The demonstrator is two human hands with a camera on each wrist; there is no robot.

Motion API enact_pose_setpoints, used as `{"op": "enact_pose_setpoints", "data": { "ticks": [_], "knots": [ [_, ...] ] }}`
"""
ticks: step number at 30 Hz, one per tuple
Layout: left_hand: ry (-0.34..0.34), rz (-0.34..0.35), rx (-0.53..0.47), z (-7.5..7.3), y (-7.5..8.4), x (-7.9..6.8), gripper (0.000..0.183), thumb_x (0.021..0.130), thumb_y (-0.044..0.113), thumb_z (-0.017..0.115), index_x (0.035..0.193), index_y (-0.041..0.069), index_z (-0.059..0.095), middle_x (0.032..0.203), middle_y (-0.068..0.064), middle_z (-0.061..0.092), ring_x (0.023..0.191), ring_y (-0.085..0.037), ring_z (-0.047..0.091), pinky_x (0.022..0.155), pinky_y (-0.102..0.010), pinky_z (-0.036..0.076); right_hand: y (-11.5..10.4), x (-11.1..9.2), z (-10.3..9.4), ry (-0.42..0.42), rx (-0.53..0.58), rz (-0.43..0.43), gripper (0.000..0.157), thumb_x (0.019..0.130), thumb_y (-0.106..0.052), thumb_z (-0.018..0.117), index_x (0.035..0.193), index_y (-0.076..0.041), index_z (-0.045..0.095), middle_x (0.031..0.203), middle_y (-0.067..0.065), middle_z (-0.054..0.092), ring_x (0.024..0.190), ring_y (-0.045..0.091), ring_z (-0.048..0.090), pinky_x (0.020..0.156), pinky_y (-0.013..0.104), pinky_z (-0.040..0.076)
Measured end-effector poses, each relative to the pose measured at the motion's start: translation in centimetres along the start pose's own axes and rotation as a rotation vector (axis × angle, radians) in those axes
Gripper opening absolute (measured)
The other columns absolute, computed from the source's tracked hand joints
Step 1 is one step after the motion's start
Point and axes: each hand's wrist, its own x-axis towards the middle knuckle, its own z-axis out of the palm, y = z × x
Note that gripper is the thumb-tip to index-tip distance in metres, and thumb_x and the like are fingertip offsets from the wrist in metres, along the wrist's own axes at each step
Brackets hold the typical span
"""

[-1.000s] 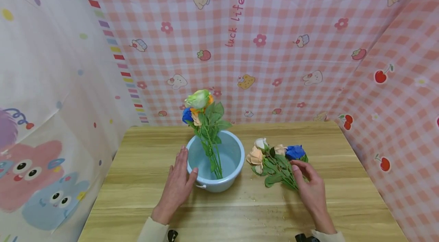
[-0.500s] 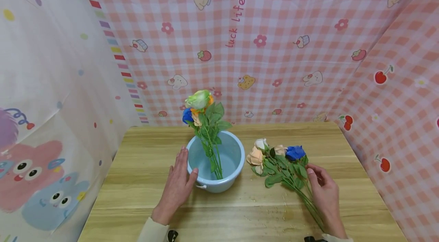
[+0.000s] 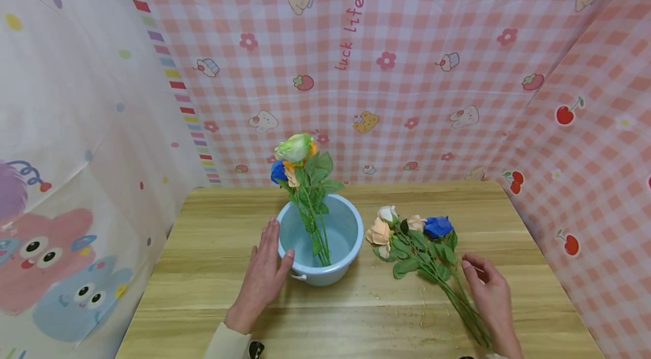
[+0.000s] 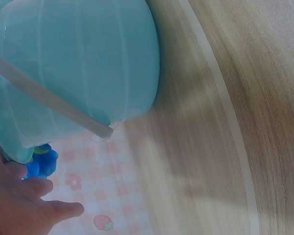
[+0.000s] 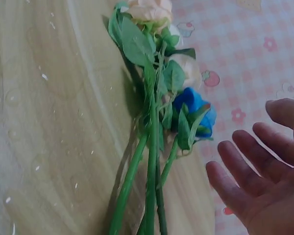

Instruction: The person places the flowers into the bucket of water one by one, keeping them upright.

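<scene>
A light blue bucket (image 3: 351,249) stands on the table with several flowers (image 3: 295,148) leaning in it, green, blue and orange heads over the far rim. My left hand (image 3: 261,271) rests with extended fingers against the bucket's left rim; the left wrist view shows the bucket's ribbed side (image 4: 78,63) and its handle (image 4: 54,100). To the right lies a bunch of roses (image 3: 422,251) in peach, white and blue, stems pointing toward me. Just right of those stems is my right hand (image 3: 490,291), holding nothing; in the right wrist view its fingers (image 5: 245,169) are spread, apart from the stems.
Water drops (image 3: 424,314) wet the wooden table (image 3: 224,223) between bucket and roses. A pink checked cloth (image 3: 432,138) hangs behind and at the right, a white patterned cloth (image 3: 102,178) at the left.
My right hand has let go of the roses and moved right and toward me, uncovering their stems. The left hand and the bucket have stayed in place.
</scene>
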Motion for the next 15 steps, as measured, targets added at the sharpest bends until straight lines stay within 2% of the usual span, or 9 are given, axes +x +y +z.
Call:
{"op": "enact_pose_setpoints", "data": {
  "ticks": [4, 8, 11, 15],
  "knots": [
    [-0.009, -0.005, -0.005, -0.1, 0.1, 0.0, 0.074, 0.108, 0.038, 0.049, 0.165, 0.001, 0.018, 0.171, -0.019, 0.018, 0.155, -0.041, 0.021, 0.112, -0.076, 0.024, 0.6, 0.1, -0.4, -0.057, -0.003, 0.030, 0.033, 0.103, -0.019, 0.065, 0.124, 0.007, 0.068, 0.098, -0.028, 0.063, 0.086, -0.016, 0.057, 0.074, 0.007, 0.050],
    [-0.017, -0.008, 0.000, -0.2, 0.1, 0.0, 0.074, 0.109, 0.041, 0.046, 0.165, 0.002, 0.017, 0.171, -0.019, 0.018, 0.155, -0.042, 0.020, 0.113, -0.075, 0.024, 1.4, 0.4, -0.7, -0.117, -0.027, 0.090, 0.039, 0.104, -0.022, 0.065, 0.128, 0.008, 0.065, 0.110, 0.000, 0.073, 0.086, -0.017, 0.056, 0.072, 0.012, 0.054],
    [-0.014, -0.006, 0.004, -0.1, 0.0, 0.0, 0.073, 0.109, 0.039, 0.047, 0.165, 0.002, 0.017, 0.171, -0.019, 0.018, 0.154, -0.043, 0.021, 0.112, -0.076, 0.024, 2.0, 0.6, -0.8, -0.167, -0.042, 0.139, 0.043, 0.104, -0.023, 0.064, 0.132, 0.009, 0.062, 0.123, 0.022, 0.070, 0.086, -0.017, 0.056, 0.071, 0.016, 0.057],
    [-0.010, -0.002, 0.008, -0.1, 0.0, 0.0, 0.073, 0.108, 0.034, 0.050, 0.165, 0.001, 0.017, 0.171, -0.020, 0.017, 0.154, -0.044, 0.021, 0.112, -0.076, 0.025, 2.6, 0.9, -1.1, -0.242, -0.042, 0.209, 0.048, 0.105, -0.025, 0.063, 0.138, 0.010, 0.057, 0.132, 0.028, 0.064, 0.087, -0.014, 0.058, 0.072, 0.021, 0.058]
  ]
}}
